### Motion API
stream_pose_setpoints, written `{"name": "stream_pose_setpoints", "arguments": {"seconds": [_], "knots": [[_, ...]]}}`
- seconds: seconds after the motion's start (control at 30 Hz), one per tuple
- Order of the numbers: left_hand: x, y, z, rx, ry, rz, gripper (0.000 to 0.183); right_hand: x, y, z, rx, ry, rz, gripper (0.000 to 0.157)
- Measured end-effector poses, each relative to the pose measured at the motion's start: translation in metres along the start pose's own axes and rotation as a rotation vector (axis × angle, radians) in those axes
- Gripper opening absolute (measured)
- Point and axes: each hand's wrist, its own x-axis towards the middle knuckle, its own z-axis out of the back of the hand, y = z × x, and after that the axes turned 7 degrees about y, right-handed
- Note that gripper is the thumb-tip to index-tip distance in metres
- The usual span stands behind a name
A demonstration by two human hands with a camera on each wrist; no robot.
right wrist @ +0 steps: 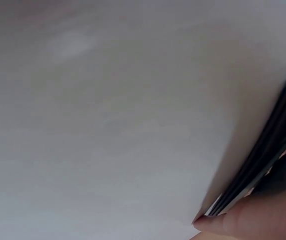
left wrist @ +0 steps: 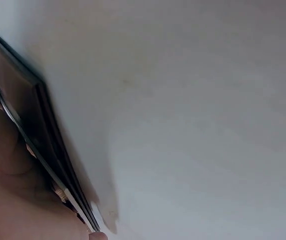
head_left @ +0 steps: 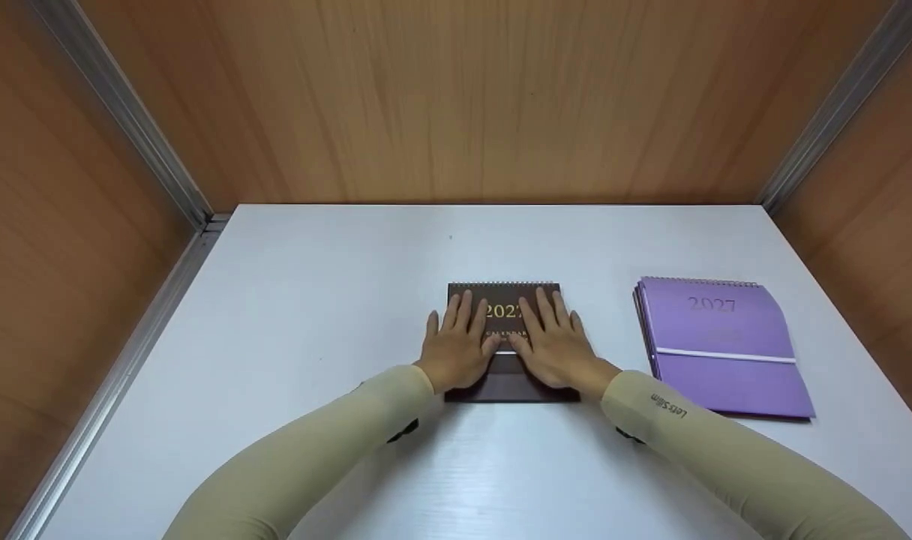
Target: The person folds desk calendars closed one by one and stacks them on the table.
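A dark brown 2027 desk calendar (head_left: 512,388) with a spiral binding along its far edge lies in the middle of the white table. My left hand (head_left: 460,346) rests flat on its left half, fingers straight and pointing away. On the right half lies my right hand (head_left: 552,341), its fingers also straight and slightly spread. Both thumbs come close together below the gold lettering. In the left wrist view the calendar's layered edge (left wrist: 47,125) shows beside the palm. The right wrist view shows its other edge (right wrist: 253,170) by the fingers.
To the right lies a stack of calendars with a purple 2027 one (head_left: 726,382) on top, a white band across it. The white table (head_left: 313,300) is enclosed by wood-grain panels (head_left: 486,105) at the back and both sides, with metal corner posts.
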Motion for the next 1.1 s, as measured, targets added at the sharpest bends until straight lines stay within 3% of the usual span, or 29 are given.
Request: {"name": "stream_pose_setpoints", "arguments": {"seconds": [0.43,0.73,1.1], "knots": [[0.002,0.000,0.001,0.017,0.023,0.001,0.067,0.003,0.000,0.000,0.008,0.040,-0.013,0.070],[0.011,0.005,-0.008,0.007,0.019,0.005,0.070,0.006,-0.001,0.001,0.001,0.090,-0.012,0.070],[0.015,0.004,-0.008,0.034,0.063,0.018,0.069,0.008,-0.003,0.000,-0.002,0.092,-0.020,0.071]]}}
